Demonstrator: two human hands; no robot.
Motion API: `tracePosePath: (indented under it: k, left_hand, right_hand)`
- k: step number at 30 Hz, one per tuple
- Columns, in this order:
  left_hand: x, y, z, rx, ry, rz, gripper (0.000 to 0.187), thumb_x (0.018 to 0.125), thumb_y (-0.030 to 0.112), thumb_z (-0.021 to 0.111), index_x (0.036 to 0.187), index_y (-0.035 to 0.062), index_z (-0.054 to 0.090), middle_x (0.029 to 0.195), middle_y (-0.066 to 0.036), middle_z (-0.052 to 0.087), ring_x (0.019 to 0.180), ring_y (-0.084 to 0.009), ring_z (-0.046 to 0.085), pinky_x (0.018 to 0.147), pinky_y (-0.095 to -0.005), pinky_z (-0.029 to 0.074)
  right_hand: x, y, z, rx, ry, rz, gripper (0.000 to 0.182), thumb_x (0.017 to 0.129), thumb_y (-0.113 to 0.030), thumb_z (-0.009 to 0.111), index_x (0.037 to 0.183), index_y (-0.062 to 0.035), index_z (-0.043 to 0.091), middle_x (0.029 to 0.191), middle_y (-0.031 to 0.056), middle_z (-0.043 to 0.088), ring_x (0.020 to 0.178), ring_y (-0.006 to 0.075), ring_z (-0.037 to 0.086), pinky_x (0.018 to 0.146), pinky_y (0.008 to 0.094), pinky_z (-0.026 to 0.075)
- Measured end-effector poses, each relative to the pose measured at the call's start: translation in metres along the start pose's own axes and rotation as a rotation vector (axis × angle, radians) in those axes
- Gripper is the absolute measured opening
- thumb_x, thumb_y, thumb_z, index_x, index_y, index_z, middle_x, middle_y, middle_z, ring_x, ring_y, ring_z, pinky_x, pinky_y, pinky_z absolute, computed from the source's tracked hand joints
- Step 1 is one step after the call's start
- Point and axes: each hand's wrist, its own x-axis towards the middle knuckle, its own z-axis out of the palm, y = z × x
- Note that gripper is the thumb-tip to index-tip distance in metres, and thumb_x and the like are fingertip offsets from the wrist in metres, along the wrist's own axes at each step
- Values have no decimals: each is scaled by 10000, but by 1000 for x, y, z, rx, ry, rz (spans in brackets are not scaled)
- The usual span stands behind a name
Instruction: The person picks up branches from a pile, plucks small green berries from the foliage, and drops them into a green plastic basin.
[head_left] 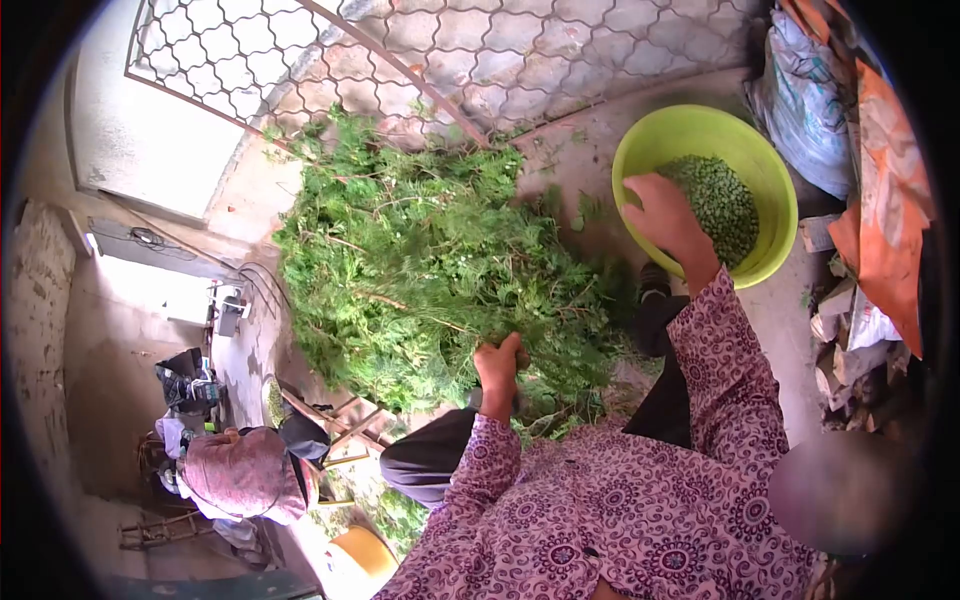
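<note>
My left hand [498,366] is closed around the stem end of a feathery green sprig [440,318], at the near edge of a large heap of leafy green plants [390,250]. Over the left rim of a lime-green tub [778,210] is my right hand [668,215], its thumb and fingers apart, with nothing visible in it. Small round green pods [712,195] lie in the tub's bottom, partly hidden by that hand.
A metal lattice gate [440,60] stands behind the heap. Sacks [805,110], an orange sheet [885,200] and stacked wood [850,365] line the right side. At left, another person [245,470] sits near a yellow container [362,552] and a wooden frame [350,425].
</note>
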Motion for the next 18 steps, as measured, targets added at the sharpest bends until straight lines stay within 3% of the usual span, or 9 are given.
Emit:
tracePosePath:
  k: [4,6,7,8,11,12,14,15,18]
  left_hand:
    - [9,-19,-3,238,-42,73,174,733,128,622,623,0,577,530,-73,563,437,-160,526,424,-295,418]
    - [7,-12,5,693,120,468,221,716,196,622,642,-8,575,536,-106,571,479,-217,562,476,-349,436]
    - [2,-3,14,606,88,493,252,712,254,613,635,15,593,595,-185,571,540,-317,577,519,-390,445]
    - [-2,3,23,597,85,498,252,712,254,613,635,15,593,595,-185,571,540,-317,577,519,-390,445]
    - [-13,11,47,870,-15,578,234,747,247,585,674,25,579,599,-161,569,546,-310,564,511,-399,441]
    - [-16,12,53,862,-18,581,234,747,247,585,674,25,579,599,-161,569,546,-310,564,511,-399,441]
    - [-26,14,60,1250,-75,962,216,760,247,575,724,33,570,679,-164,586,607,-306,565,519,-394,443]
    - [-28,19,66,1023,-163,698,225,773,247,571,840,32,582,773,-164,598,693,-287,579,552,-384,458]
    - [-39,31,71,715,-337,771,249,744,234,636,812,-1,592,711,-156,597,613,-265,574,571,-364,452]
  right_hand:
    - [1,-12,-6,-33,-98,35,434,691,-216,624,1045,21,541,974,206,563,921,317,537,793,392,431]
    - [7,-35,-13,466,-495,168,533,696,-226,675,1142,6,496,1083,170,548,999,232,530,783,339,450]
    - [4,-45,-4,599,-523,204,593,694,-241,690,1187,-5,460,1102,175,534,1009,210,521,773,321,454]
    - [-2,-55,11,733,-550,240,655,693,-257,705,1233,-16,423,1121,180,520,1019,188,512,762,304,458]
    - [-12,-89,33,893,-463,339,709,687,-278,718,1259,-25,384,1130,209,493,1017,237,508,814,334,435]
    - [-11,-92,35,873,-348,222,647,699,-372,683,1185,-13,454,1067,191,538,1008,258,518,834,370,424]
    - [-6,-100,26,846,-241,105,627,710,-467,647,1111,-1,524,1003,173,583,998,279,529,855,406,412]
    - [-2,-105,12,785,-235,270,652,722,-528,593,1101,-2,529,993,162,591,995,293,530,876,406,396]
    - [2,-74,50,661,-207,528,800,724,-681,445,1132,5,502,1106,161,544,1054,305,492,915,396,366]
